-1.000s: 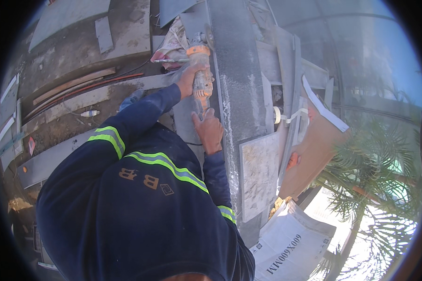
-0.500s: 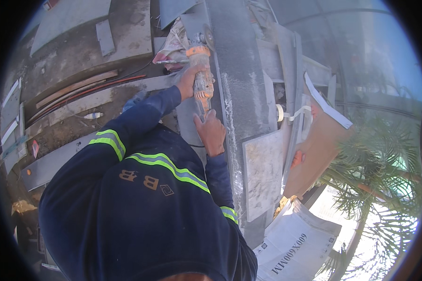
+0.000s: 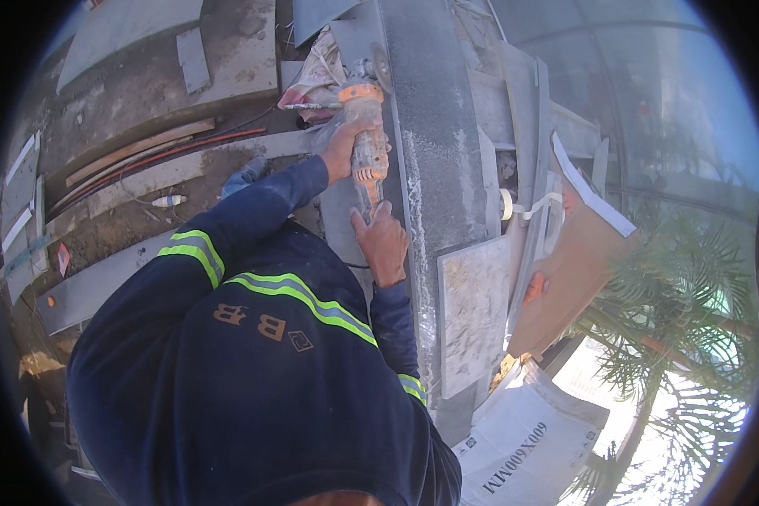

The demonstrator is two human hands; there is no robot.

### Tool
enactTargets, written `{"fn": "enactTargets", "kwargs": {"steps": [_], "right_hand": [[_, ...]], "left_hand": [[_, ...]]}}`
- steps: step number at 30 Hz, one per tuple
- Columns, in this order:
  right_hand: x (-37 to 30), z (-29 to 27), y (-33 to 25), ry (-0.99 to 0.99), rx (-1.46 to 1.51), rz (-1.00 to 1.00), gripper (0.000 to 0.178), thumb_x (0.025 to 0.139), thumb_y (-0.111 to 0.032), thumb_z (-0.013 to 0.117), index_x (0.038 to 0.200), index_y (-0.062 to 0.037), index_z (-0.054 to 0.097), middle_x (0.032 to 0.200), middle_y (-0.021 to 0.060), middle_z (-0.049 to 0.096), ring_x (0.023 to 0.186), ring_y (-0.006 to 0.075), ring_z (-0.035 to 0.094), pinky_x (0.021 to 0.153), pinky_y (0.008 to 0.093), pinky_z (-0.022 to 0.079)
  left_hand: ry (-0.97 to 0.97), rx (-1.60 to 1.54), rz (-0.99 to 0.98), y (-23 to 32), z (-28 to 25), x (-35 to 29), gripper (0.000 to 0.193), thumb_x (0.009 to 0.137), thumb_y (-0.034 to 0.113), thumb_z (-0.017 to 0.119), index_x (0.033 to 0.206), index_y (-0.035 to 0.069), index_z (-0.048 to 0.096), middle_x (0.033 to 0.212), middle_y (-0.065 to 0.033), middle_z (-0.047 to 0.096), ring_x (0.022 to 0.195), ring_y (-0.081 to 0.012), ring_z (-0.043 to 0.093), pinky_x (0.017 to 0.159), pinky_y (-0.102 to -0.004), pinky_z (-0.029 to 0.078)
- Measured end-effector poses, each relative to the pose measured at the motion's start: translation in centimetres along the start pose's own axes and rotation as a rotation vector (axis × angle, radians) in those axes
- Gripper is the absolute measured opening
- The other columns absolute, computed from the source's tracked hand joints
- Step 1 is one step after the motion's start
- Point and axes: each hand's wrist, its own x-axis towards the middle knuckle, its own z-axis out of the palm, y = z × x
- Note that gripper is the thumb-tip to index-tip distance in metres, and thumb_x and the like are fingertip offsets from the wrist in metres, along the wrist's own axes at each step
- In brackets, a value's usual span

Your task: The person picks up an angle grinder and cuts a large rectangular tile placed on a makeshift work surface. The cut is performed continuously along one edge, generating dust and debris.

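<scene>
Dusty and orange-banded, an angle grinder (image 3: pixel 366 139) points away from me over the left edge of a long grey stone slab (image 3: pixel 437 135). My left hand (image 3: pixel 346 150) is wrapped round its body, while my right hand (image 3: pixel 384 246) grips the rear handle end. At the far end the round disc (image 3: pixel 381 67) stands close to the slab's edge; I cannot tell whether it touches. White dust runs along that edge below the disc. A crumpled pale plastic sack (image 3: pixel 316 72) lies just left of the grinder head.
A square light tile (image 3: pixel 474 316) rests on the slab's right side. Beyond it are a brown cardboard sheet (image 3: pixel 569 274), a flattened white carton (image 3: pixel 531 438) and palm fronds (image 3: pixel 666 295). Wooden strips (image 3: pixel 139 152) and a cable connector (image 3: pixel 169 201) lie on the ground at left.
The view has shifted slightly, so the slab and grinder sit a little farther right in the picture. Both hands keep the same hold on the grinder.
</scene>
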Motion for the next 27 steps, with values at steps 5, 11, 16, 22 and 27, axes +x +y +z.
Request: {"fn": "enactTargets", "kwargs": {"steps": [5, 11, 16, 22, 27], "right_hand": [[0.8, -0.1, -0.2, -0.047, 0.027, 0.035, 0.047, 0.088, -0.044, 0.069, 0.097, -0.001, 0.054, 0.076, 0.0271, 0.068, 0.075, 0.0461, 0.068, 0.065, 0.0543, 0.052], [1.2, 0.1, -0.2, -0.06, 0.027, 0.057, 0.05, 0.088, -0.046, 0.069, 0.099, -0.0002, 0.054, 0.082, 0.029, 0.069, 0.079, 0.0483, 0.068, 0.069, 0.0559, 0.052], [0.6, 0.0, 0.1, -0.059, 0.034, 0.045, 0.05, 0.088, -0.046, 0.069, 0.1, 0.0001, 0.054, 0.082, 0.0287, 0.069, 0.08, 0.0482, 0.068, 0.07, 0.0556, 0.052], [-0.2, 0.0, 0.4, -0.046, 0.0, 0.013, 0.048, 0.089, -0.045, 0.069, 0.098, -0.0007, 0.053, 0.079, 0.0271, 0.069, 0.077, 0.0464, 0.068, 0.067, 0.0541, 0.053], [-0.7, 0.1, 0.7, 0.003, -0.033, -0.038, 0.044, 0.089, -0.042, 0.069, 0.096, -0.0021, 0.052, 0.074, 0.0238, 0.069, 0.072, 0.0438, 0.069, 0.063, 0.0522, 0.053]], "left_hand": [[0.014, 0.013, 0.019, 0.1, -0.1, 0.6, 0.037, 0.085, 0.028, 0.071, 0.11, 0.005, 0.057, 0.095, -0.0147, 0.066, 0.085, -0.0286, 0.07, 0.073, -0.0453, 0.06], [0.017, 0.031, 0.012, 0.2, -0.4, 1.4, 0.038, 0.084, 0.029, 0.072, 0.109, 0.004, 0.057, 0.095, -0.0145, 0.066, 0.087, -0.0285, 0.07, 0.073, -0.0456, 0.06], [0.014, 0.007, 0.005, -0.2, -0.4, 1.0, 0.037, 0.085, 0.03, 0.072, 0.109, 0.004, 0.058, 0.092, -0.014, 0.066, 0.085, -0.0285, 0.07, 0.072, -0.0466, 0.06], [-0.014, -0.009, 0.045, -0.6, -0.2, 0.0, 0.036, 0.086, 0.029, 0.071, 0.109, 0.004, 0.058, 0.093, -0.0144, 0.066, 0.086, -0.0291, 0.071, 0.072, -0.0463, 0.06], [0.017, 0.001, 0.038, -0.9, -0.2, -0.3, 0.035, 0.086, 0.028, 0.071, 0.109, 0.005, 0.059, 0.093, -0.0146, 0.066, 0.086, -0.0295, 0.071, 0.072, -0.0458, 0.06]]}}
